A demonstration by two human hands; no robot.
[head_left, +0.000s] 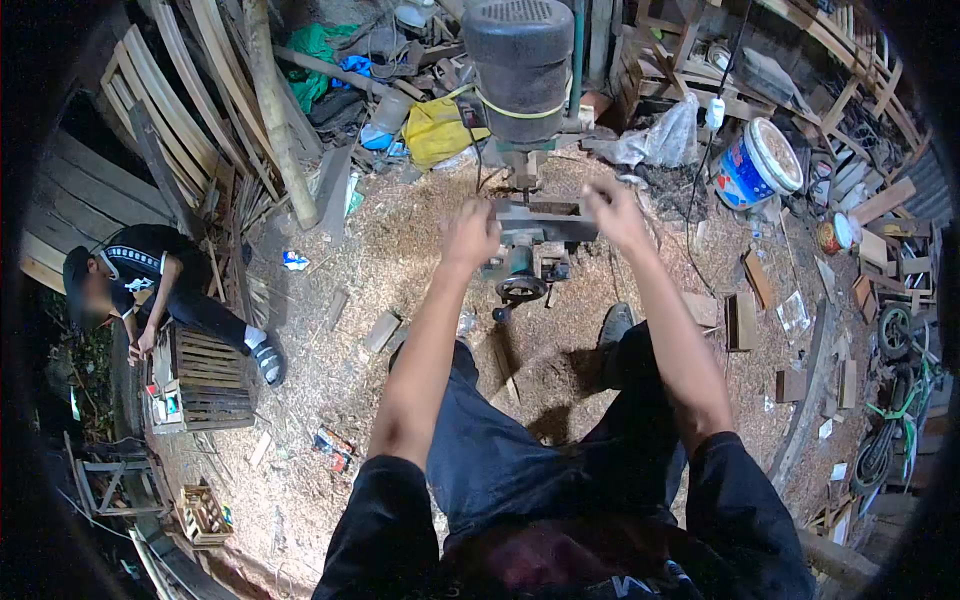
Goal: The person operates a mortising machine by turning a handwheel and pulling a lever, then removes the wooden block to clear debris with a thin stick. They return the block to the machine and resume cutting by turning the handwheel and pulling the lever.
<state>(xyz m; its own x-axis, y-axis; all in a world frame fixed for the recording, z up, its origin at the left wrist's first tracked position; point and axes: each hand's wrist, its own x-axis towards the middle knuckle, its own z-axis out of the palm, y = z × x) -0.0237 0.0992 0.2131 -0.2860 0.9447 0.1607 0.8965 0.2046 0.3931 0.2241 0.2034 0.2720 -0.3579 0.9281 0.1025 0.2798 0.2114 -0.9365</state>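
In front of me stands a drill-press-like machine with a dark motor housing (pixel 518 75) and a tool (pixel 525 190) pointing down. Below that tool lies a dark grey bar-shaped piece (pixel 550 228) across the machine's small table. My left hand (pixel 472 235) is closed at the bar's left end, its fingers curled and partly hidden; I cannot tell what is in them. Over the bar's right end hovers my right hand (pixel 617 215), bent at the wrist, its fingers smeared by motion. A round handwheel (pixel 521 288) sits under the table, between my forearms.
Wood shavings cover the ground (pixel 330 380). At the left a person (pixel 150 275) sits beside a slatted crate (pixel 212 365). Long boards (pixel 170 100) lean behind them. A yellow sack (pixel 440 132), a white-and-blue bucket (pixel 758 165), wood blocks (pixel 741 322) and a green bicycle (pixel 895 400) stand around.
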